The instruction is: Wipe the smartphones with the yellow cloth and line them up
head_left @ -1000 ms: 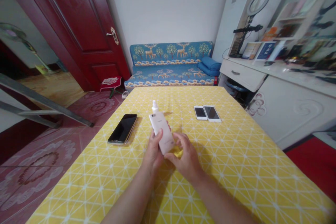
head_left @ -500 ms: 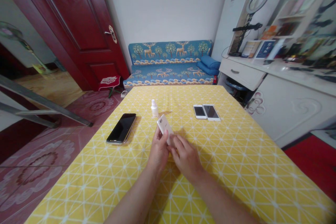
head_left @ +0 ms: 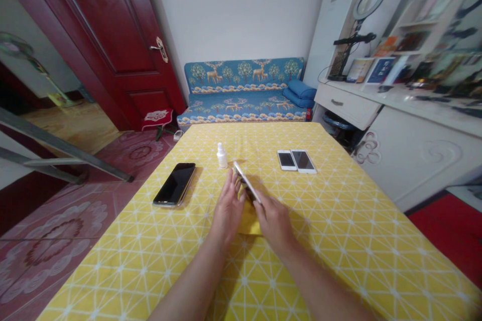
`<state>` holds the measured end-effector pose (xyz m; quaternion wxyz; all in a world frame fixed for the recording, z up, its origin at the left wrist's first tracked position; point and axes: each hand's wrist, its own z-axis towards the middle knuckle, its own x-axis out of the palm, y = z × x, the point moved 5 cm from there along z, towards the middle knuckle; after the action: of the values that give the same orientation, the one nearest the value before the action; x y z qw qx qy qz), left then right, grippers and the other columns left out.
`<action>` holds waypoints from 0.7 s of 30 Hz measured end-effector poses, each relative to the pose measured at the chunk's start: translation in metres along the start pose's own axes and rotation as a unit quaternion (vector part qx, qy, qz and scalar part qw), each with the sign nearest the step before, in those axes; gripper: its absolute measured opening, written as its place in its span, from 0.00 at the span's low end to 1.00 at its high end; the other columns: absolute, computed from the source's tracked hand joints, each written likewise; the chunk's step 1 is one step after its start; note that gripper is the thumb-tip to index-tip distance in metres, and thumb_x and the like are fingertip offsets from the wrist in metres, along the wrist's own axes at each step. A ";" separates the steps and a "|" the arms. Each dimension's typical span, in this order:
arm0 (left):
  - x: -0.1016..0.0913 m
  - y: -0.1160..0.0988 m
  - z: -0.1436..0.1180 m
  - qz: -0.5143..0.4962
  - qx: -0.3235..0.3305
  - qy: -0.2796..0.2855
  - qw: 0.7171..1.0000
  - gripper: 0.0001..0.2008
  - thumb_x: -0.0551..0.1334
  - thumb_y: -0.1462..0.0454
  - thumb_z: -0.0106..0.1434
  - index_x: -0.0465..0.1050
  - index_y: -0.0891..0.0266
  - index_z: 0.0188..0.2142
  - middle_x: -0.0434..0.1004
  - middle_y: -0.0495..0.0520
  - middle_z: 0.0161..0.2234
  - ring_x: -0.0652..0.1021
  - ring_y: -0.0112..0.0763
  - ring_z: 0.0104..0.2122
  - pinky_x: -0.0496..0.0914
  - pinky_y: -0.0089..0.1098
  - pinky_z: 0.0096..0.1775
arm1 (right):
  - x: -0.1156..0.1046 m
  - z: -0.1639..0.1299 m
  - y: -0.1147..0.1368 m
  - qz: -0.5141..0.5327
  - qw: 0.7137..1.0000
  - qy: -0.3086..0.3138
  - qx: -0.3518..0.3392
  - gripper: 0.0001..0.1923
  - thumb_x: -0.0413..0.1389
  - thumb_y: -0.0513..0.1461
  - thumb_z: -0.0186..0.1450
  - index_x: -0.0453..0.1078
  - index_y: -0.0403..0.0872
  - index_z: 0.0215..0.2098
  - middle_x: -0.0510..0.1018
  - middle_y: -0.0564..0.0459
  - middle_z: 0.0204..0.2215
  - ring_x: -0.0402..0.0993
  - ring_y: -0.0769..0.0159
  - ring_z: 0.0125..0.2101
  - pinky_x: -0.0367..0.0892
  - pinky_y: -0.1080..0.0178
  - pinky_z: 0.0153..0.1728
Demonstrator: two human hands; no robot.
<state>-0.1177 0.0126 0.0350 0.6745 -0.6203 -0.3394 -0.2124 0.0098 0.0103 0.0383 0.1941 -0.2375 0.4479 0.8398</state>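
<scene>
Both hands are holding a white phone [head_left: 246,186] above the yellow counter [head_left: 339,241], tilted on its edge. The left hand [head_left: 228,210] is gripping its near side with the fingers clamped, and the right hand [head_left: 274,218] is pinching its lower end. The step appears to be turning the phone over. At 10 o'clock a black phone [head_left: 174,184] is lying; at 12 o'clock a small white bottle [head_left: 222,155] is standing; at 1 o'clock two white phones [head_left: 296,160] are lying.
</scene>
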 end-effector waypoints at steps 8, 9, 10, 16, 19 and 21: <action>0.010 0.009 -0.011 0.423 0.135 0.132 0.886 0.15 0.61 0.58 0.63 0.77 0.57 0.47 0.73 0.58 0.52 0.71 0.39 0.54 0.61 0.40 0.57 | -0.006 0.001 -0.067 0.378 0.867 -0.127 0.299 0.21 0.59 0.48 0.57 0.74 0.42 0.42 0.80 0.46 0.35 0.78 0.59 0.33 0.74 0.59 0.31; 0.012 0.009 -0.012 0.447 0.140 0.145 0.871 0.14 0.60 0.58 0.64 0.78 0.58 0.46 0.75 0.58 0.49 0.73 0.39 0.51 0.63 0.40 0.55 | -0.010 0.002 -0.073 0.397 0.852 -0.154 0.306 0.22 0.60 0.48 0.55 0.74 0.43 0.42 0.80 0.47 0.36 0.78 0.59 0.33 0.74 0.59 0.33; 0.013 0.011 -0.013 0.472 0.138 0.157 0.857 0.14 0.60 0.58 0.64 0.78 0.58 0.46 0.76 0.58 0.47 0.74 0.38 0.49 0.65 0.40 0.53 | -0.016 0.003 -0.081 0.404 0.841 -0.188 0.308 0.22 0.61 0.48 0.54 0.74 0.43 0.41 0.80 0.47 0.35 0.78 0.60 0.33 0.75 0.58 0.33; 0.015 0.018 -0.015 0.589 0.136 0.227 0.764 0.16 0.67 0.57 0.56 0.78 0.56 0.45 0.77 0.56 0.44 0.74 0.39 0.46 0.66 0.39 0.49 | -0.093 0.021 -0.143 0.293 0.818 -0.402 0.288 0.15 0.59 0.46 0.55 0.70 0.43 0.34 0.75 0.54 0.30 0.75 0.66 0.31 0.76 0.57 0.35; 0.016 0.019 -0.014 0.602 0.142 0.232 0.751 0.16 0.67 0.57 0.56 0.78 0.55 0.45 0.77 0.55 0.44 0.73 0.39 0.46 0.66 0.38 0.49 | -0.129 0.036 -0.177 0.227 0.816 -0.444 0.293 0.10 0.56 0.42 0.58 0.68 0.42 0.33 0.73 0.55 0.28 0.74 0.67 0.29 0.75 0.58 0.36; 0.015 0.020 -0.013 0.606 0.138 0.226 0.750 0.16 0.66 0.57 0.57 0.78 0.55 0.45 0.78 0.55 0.44 0.73 0.39 0.45 0.66 0.38 0.49 | -0.144 0.046 -0.196 0.185 0.821 -0.447 0.302 0.08 0.54 0.40 0.58 0.68 0.42 0.30 0.72 0.53 0.26 0.73 0.65 0.28 0.74 0.56 0.35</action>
<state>-0.0906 0.0048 0.0322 0.7972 -0.5295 0.2444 0.1561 0.2219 0.1354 0.0144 0.2764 0.3217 0.5786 0.6966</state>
